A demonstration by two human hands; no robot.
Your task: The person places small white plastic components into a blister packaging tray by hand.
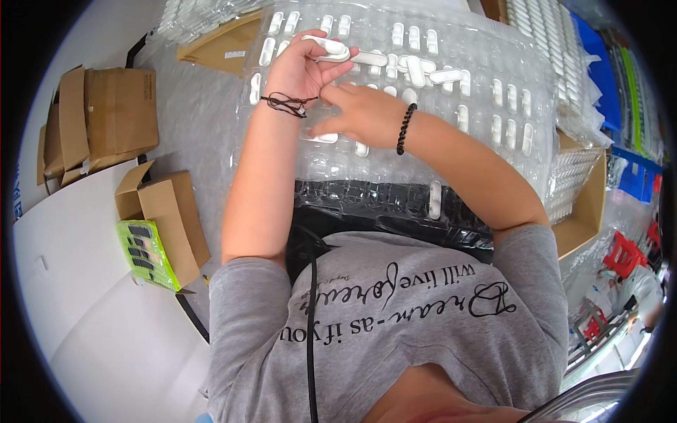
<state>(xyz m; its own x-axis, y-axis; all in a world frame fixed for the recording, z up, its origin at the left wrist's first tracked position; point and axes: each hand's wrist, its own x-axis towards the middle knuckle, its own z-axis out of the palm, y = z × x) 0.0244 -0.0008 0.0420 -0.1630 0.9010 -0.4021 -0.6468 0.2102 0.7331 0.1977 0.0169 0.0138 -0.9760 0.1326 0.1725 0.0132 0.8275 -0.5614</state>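
Note:
My left hand (300,70) is over the upper left of the clear plastic trays, palm partly up. Its fingers are closed on white oval plastic pieces (328,48), apparently two, one over the other. Just right of it and a little nearer, my right hand (367,113) reaches across, thumb and fingers apart, nothing visible in it. Its fingertips come close to my left palm. Several loose white pieces (417,71) lie jumbled on the trays beyond my right hand. More stand in the tray pockets, such as a white piece (462,118) to the right.
The clear trays (423,158) cover the work surface. A black tray (352,190) lies along the near edge, with one white piece (435,200) on it. Cardboard boxes (116,113) stand at left. Stacked trays (575,176) sit in a carton at right. A black cable (311,338) hangs before me.

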